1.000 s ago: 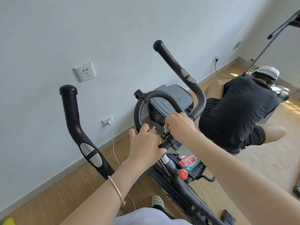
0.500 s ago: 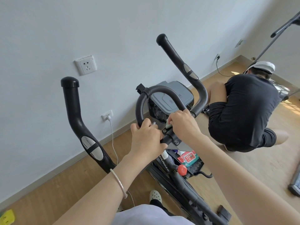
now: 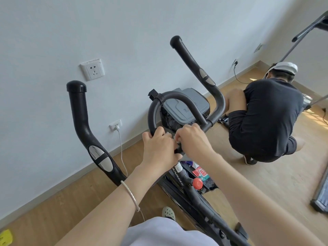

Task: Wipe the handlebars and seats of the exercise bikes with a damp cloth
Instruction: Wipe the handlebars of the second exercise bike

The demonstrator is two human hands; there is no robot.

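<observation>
The exercise bike's black handlebar has a centre loop (image 3: 177,96), a left upright grip (image 3: 78,110) and a right upright grip (image 3: 191,63). My left hand (image 3: 159,148) is closed around the lower left of the loop. My right hand (image 3: 193,139) is right beside it at the centre clamp, fingers closed on a small pale cloth (image 3: 176,138). Only a sliver of the cloth shows between my hands. The seat is out of view.
A person in black (image 3: 266,118) crouches on the wooden floor to the right. A grey lidded bin (image 3: 186,105) stands behind the handlebar by the wall. A red knob (image 3: 197,183) and a red packet (image 3: 200,173) sit below. A white cable hangs from a wall socket (image 3: 116,125).
My two hands have drawn closer together at the handlebar's centre. The crouching person has shifted a little further right and away.
</observation>
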